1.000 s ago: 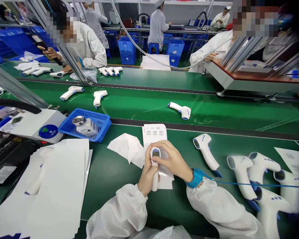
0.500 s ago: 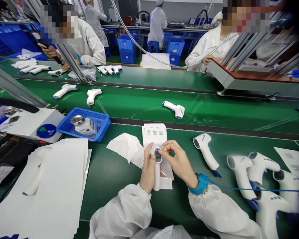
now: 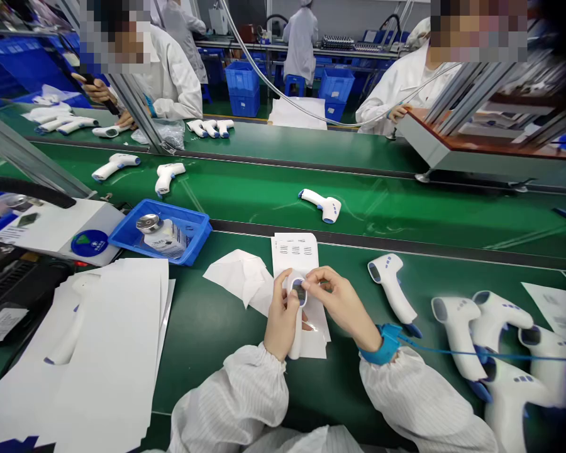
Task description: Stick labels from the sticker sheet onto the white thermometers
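My left hand (image 3: 280, 318) is wrapped around a white forehead thermometer (image 3: 296, 345), its small dark screen facing up and its handle pointing toward me. At the edge of that screen, my right hand (image 3: 343, 305) has thumb and forefinger pinched together; whatever may be between them is too small to make out. Under the hands lies a white printed sheet (image 3: 295, 246), with a creased white paper (image 3: 239, 277) to its left. Another thermometer (image 3: 392, 290) rests right of my right hand. Further right lie several more thermometers (image 3: 458, 336) in a cluster.
A blue tray (image 3: 195, 248) holds a round metal piece and a packet. White sheets (image 3: 122, 352) with a thermometer among them cover the left. Thermometers lie on the green belt (image 3: 245, 189). A blue cord (image 3: 434, 349) runs from my right wristband. Two people sit opposite.
The thermometers on the belt have moved a little to the left. My hands keep nearly the same hold, the right fingers still at the screen. The view has shifted slightly.
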### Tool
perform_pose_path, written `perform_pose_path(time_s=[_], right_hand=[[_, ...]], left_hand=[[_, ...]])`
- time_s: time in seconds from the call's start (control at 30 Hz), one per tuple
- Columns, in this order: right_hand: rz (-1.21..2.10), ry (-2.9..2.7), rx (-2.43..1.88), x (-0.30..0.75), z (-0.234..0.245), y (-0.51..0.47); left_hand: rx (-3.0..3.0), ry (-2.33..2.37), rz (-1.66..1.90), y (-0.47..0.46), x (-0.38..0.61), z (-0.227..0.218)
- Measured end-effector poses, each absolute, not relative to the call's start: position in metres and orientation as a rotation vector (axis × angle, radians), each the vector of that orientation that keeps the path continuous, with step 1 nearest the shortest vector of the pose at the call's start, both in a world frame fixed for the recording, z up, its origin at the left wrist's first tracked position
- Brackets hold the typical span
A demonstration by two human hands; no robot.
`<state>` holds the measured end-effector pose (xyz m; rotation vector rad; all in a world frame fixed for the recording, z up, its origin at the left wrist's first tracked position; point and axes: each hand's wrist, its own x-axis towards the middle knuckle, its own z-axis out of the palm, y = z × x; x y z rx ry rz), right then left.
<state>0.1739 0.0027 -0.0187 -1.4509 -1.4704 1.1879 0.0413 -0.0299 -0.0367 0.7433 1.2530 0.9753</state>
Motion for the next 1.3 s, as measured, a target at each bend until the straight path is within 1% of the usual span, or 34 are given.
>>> perform_pose_path(time_s=[0.13,0.3,0.43,0.57,0.67,0.83,1.03,1.13,1.3], right_hand=[[1.006,-1.618,-1.38,0.167,-0.009,-0.002],[1.032,-1.644,-1.488,0.164,0.007,-0.006],[0.965,-1.61,-1.623,0.172,0.003,-0.002],[0.982,-1.705,-1.528,0.175,-0.005,0.003],[0.976,-1.732,-1.48,0.172,-0.001,0.0],[1.119,-1.722,-1.612,0.165,0.011,-0.007],[1.423,-1.335,-1.417,0.171,0.0,0.001],[1.299,-1.322,-1.389,0.175,-0.005,0.004],[1.117,-1.666,-1.263,0.166,-0.009,-0.003]], left_hand=[[0.761,1.256,0.972,-0.03,0.044,-0.035],[0.776,1.253,0.979,-0.031,0.044,-0.037],[0.753,1.244,0.987,-0.031,0.043,-0.038],[0.737,1.25,0.979,-0.031,0.043,-0.037],[0.747,1.24,0.978,-0.031,0.044,-0.038],[0.779,1.239,0.973,-0.031,0.045,-0.039],[0.69,1.165,0.985,-0.03,0.042,-0.039],[0.616,1.065,1.004,-0.03,0.038,-0.038],[0.609,0.969,0.996,-0.035,0.035,-0.031]])
